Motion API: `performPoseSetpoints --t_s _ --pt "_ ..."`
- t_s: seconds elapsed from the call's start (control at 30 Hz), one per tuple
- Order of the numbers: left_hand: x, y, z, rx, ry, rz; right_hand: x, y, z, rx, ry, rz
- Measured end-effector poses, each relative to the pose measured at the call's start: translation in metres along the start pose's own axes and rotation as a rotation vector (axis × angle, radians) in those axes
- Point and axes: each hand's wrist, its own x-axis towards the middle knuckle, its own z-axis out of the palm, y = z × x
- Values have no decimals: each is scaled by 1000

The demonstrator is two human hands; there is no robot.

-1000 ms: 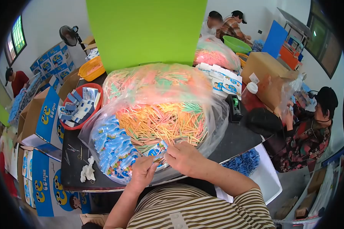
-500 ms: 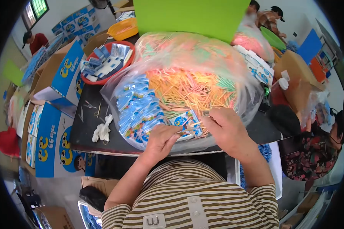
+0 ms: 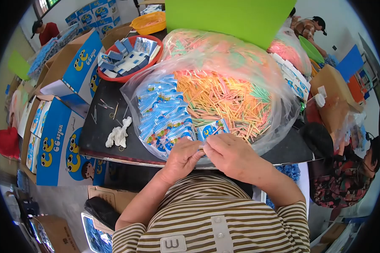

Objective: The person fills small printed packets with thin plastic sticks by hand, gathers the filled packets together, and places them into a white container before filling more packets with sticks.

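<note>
My left hand (image 3: 182,158) is closed at the near rim of a large clear plastic bag, pinching what look like the ends of a few thin coloured sticks (image 3: 201,148). Against its fingertips presses my right hand (image 3: 234,155), also closed; its fingers hide whatever lies between them. Just beyond the hands is a single blue-and-white printed packet (image 3: 211,128). Loose thin sticks (image 3: 221,101) in orange, pink, yellow and green fill the open bag (image 3: 285,116). Several blue packets (image 3: 162,111) are stacked in overlapping rows on its left side.
A red basin (image 3: 154,57) of small packets and a yellow basket (image 3: 150,26) stand at back left. Crumpled white tissue (image 3: 119,134) and small tools lie on the black table (image 3: 101,147). A green panel (image 3: 230,19) rises behind. Printed cartons (image 3: 57,145) flank the left; co-workers sit around.
My right hand has moved left and slightly down to meet my left hand, now covering the sticks between them. The whole view has shifted slightly.
</note>
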Motion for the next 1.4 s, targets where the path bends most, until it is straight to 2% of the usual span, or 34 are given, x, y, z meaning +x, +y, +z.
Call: performPoseSetpoints --t_s 0.03,0.1,0.13,0.2,0.23,0.27,0.33,0.37,0.4,0.43,0.47,0.5,0.57,0.6,0.67,0.7,0.73,0.77,0.83,0.9,1.03,1.13,1.3,1.37,1.4 --pt "-6 0 0 2 9 -11 0 0 3 9 -7 -10" --pt "-21 -1 0 -224 142 -58 -1 3 9 196 365 78" --pt "-34 -6 1 -240 176 -138 -4 8 8 185 410 117" --pt "-47 -8 7 -276 249 -203 -21 2 54 658 230 437" --pt "-50 -8 13 -232 286 -187 -17 -1 65 700 107 407" --pt "-53 -6 12 -230 274 -194 -15 -1 82 709 112 416" --pt "-54 1 10 -165 219 -471 -9 5 104 808 244 496" --pt "-61 -13 18 -89 404 -391 -9 10 105 786 168 565" --pt "-61 -11 9 124 378 -361 -5 15 107 787 174 563" --pt "-61 -8 1 336 351 -325 -2 20 112 631 120 508" --pt "-64 -8 3 311 324 -454 2 24 117 474 68 453" --pt "-63 -7 5 389 318 -455 3 25 121 517 49 467" --pt "-60 -9 3 476 334 -470 4 20 124 539 210 437" --pt "-60 -8 0 485 338 -555 5 17 123 618 137 544" --pt "-57 -8 -6 494 343 -724 8 17 129 585 113 538" --pt "-52 -6 -8 394 224 -872 9 17 134 546 97 545" --pt "-51 -8 -3 423 234 -779 12 18 143 413 195 401" --pt "-49 -12 2 451 246 -684 11 18 145 413 191 394" --pt "-51 -14 4 430 304 -652 14 14 137 727 104 593" --pt "-50 -14 0 273 294 -780 17 18 138 690 94 634" --pt "-41 -12 -2 302 268 -749 24 20 139 910 64 772" --pt "-51 -14 -4 301 271 -673 12 27 143 586 100 513" --pt "-57 -21 0 524 349 -507 23 35 126 671 165 494" --pt "-58 -20 0 512 307 -563 36 42 120 634 282 546" --pt "-59 -21 1 514 309 -561 36 45 120 872 168 752"
